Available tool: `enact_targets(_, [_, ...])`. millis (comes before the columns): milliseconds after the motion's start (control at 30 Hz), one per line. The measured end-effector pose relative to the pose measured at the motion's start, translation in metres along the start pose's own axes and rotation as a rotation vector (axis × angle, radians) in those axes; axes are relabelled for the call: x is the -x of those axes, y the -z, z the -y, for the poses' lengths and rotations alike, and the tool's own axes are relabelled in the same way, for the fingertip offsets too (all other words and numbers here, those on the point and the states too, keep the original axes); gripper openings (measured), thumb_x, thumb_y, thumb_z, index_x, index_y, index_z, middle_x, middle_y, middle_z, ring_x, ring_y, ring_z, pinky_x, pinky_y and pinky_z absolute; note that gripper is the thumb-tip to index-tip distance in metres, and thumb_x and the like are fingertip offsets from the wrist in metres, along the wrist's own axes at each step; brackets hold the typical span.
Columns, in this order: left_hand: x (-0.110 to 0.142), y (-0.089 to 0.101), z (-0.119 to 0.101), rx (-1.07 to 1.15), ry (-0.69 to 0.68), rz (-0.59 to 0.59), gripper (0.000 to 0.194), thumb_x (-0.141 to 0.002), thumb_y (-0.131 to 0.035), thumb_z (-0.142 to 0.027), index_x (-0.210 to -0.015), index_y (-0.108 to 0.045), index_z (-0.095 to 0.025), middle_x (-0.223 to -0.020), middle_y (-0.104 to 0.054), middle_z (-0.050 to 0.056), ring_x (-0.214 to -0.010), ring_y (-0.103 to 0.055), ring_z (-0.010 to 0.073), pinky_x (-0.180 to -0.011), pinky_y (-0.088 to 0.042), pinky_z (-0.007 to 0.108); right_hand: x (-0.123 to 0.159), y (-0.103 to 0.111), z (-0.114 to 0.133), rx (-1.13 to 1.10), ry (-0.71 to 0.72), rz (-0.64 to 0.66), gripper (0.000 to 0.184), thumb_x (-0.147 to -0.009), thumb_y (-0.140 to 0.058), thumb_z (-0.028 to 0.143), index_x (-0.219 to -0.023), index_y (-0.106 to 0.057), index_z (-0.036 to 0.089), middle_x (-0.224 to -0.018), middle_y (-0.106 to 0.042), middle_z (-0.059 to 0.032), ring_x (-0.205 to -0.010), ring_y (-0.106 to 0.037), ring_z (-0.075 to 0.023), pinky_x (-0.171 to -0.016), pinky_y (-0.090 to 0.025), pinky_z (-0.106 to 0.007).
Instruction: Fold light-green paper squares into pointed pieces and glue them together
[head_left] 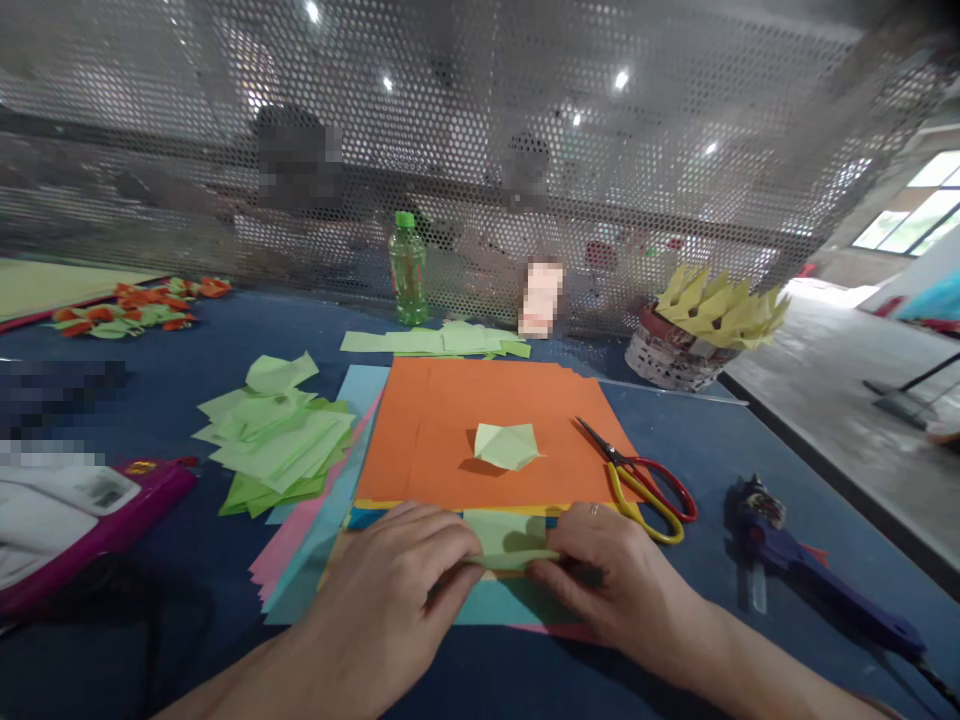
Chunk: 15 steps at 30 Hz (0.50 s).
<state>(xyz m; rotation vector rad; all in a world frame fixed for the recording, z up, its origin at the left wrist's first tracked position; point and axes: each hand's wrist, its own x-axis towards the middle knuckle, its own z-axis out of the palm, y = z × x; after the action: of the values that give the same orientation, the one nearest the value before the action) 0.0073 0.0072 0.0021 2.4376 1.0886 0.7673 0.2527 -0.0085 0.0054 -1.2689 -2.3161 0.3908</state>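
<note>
Between both hands lies a light green paper piece (506,535), its near edge rolled or folded up. My left hand (409,575) pinches the left end of that edge, thumb below and fingers on top. At the right end my right hand (607,560), with a ring on one finger, pinches it the same way. Beneath is a stack of coloured sheets, orange paper (442,410) on top and blue and pink ones poking out. A small creased green paper (506,446) rests on the orange sheet. Scissors (637,480) with red and yellow handles lie slightly spread by my right hand.
Left of the stack is a pile of green papers (281,440); green strips (435,340) lie behind. A green bottle (407,268) stands near the perforated metal screen (465,120). A glue gun (817,570) and a pot with yellow folded paper (675,345) are at right.
</note>
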Motion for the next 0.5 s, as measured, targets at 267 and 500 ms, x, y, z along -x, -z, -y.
enact_targets(267, [0.003,-0.0034,0.0047,-0.068,0.033,-0.033,0.014,-0.096,-0.05,-0.019,-0.102,-0.061,-0.026,-0.086,-0.067,0.001,-0.08,-0.063,0.0208,-0.072,-0.046,0.031,-0.0017,-0.0027,-0.0008,0.004,-0.061,0.004,0.036,-0.097,-0.056,0.033,-0.065,-0.05,0.019,-0.064,-0.052,0.0022,-0.062,-0.047,-0.0117,-0.059,-0.03,-0.026])
enact_targets(500, [0.0037,-0.005,0.0076,-0.092,0.11,-0.031,0.026,-0.096,-0.05,-0.022,-0.121,-0.053,-0.028,-0.098,-0.069,0.003,-0.082,-0.069,0.0207,-0.07,-0.053,0.031,-0.0034,-0.0099,-0.0008,0.035,-0.163,-0.015,0.032,-0.094,-0.056,0.033,-0.066,-0.048,0.019,-0.062,-0.052,0.0026,-0.059,-0.047,-0.0121,-0.057,-0.026,-0.026])
